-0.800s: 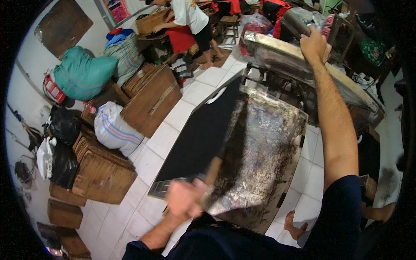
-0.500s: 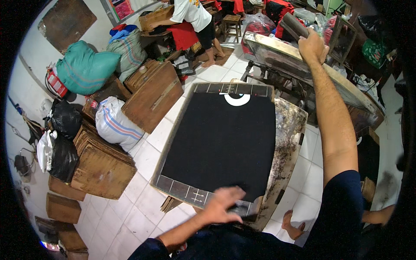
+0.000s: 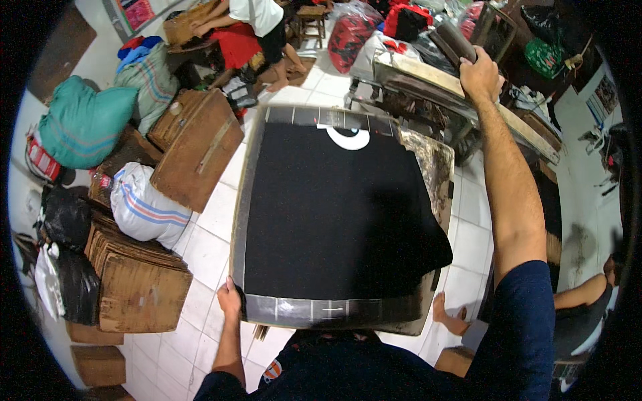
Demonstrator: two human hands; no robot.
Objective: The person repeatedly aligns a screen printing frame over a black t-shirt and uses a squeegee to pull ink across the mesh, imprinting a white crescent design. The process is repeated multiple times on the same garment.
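A flat board (image 3: pixel 249 200) covered by a black cloth (image 3: pixel 341 214) with a white mark (image 3: pixel 349 138) near its far edge lies level on a stained work table (image 3: pixel 435 167). My left hand (image 3: pixel 229 299) grips the board's near left corner. My right hand (image 3: pixel 479 72) is stretched far ahead and closed on a dark roller-like bar (image 3: pixel 453 41) that rests on a long wooden frame (image 3: pixel 468 100) behind the table.
Cardboard boxes (image 3: pixel 137 294), a striped sack (image 3: pixel 144 207), a teal bag (image 3: pixel 83 123) and black bags (image 3: pixel 63 220) crowd the left on white floor tiles. A person (image 3: pixel 257 23) sits at the back. Another person's leg (image 3: pixel 455 321) shows lower right.
The board was tilted up on edge; it has swung down flat onto the table. My left hand slid from the middle of its near edge to the left corner. The right hand stayed.
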